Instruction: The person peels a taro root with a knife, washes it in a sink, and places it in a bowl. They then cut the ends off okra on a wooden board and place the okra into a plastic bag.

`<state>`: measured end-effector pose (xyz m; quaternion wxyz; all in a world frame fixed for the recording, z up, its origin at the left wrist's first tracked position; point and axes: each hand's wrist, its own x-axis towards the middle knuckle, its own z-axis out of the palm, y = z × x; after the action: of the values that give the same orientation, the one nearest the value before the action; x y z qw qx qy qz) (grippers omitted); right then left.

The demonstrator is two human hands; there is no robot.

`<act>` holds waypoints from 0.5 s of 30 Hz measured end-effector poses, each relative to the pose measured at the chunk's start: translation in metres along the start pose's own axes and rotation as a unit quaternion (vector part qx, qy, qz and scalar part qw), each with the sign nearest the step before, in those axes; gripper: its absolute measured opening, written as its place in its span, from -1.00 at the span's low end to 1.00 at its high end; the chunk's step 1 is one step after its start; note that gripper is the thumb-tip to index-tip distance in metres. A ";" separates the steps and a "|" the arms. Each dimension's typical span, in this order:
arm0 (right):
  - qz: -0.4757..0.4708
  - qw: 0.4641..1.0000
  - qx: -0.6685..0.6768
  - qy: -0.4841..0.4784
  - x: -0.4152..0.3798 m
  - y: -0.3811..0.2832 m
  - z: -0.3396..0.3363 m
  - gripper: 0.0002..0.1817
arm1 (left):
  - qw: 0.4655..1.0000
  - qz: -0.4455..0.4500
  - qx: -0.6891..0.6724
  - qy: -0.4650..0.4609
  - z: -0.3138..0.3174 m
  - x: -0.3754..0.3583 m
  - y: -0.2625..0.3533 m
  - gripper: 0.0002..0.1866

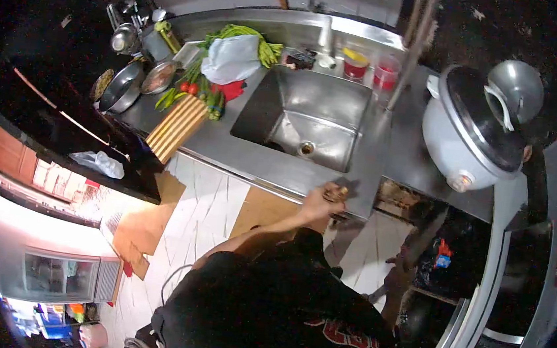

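Head view: left hand (321,203) on counter edge (355,204) beside sink (309,120).

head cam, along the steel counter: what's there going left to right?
Metal bowls → wooden cutting board → white plastic bag on green vegetables → sink → red cups → rice cooker. The left hand rests on the counter's near edge, below the sink.

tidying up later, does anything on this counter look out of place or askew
The wooden cutting board sits crooked, one end sticking out past the front edge of the steel counter. Vegetables lie loose across its far end. The sink looks empty. The left hand rests on the counter edge.
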<state>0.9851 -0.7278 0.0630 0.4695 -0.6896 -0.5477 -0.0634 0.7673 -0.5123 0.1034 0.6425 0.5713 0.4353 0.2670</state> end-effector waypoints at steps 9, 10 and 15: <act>0.398 0.793 0.416 -0.199 0.109 -0.146 0.184 -0.65 | 0.886 0.085 0.309 0.334 -0.327 -0.013 0.004 -0.54; 0.379 0.778 0.458 -0.204 0.123 -0.160 0.204 -0.61 | 0.885 0.090 0.296 0.347 -0.354 -0.014 0.012 -0.55; 0.367 0.826 0.321 -0.282 0.198 -0.243 0.284 -0.54 | 0.871 0.141 0.315 0.350 -0.459 0.011 0.060 -0.51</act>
<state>0.7437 -0.3964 0.1662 0.4783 -0.6376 -0.3524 0.4903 0.3853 -0.2609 0.1734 0.1896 0.6680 0.6072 0.3862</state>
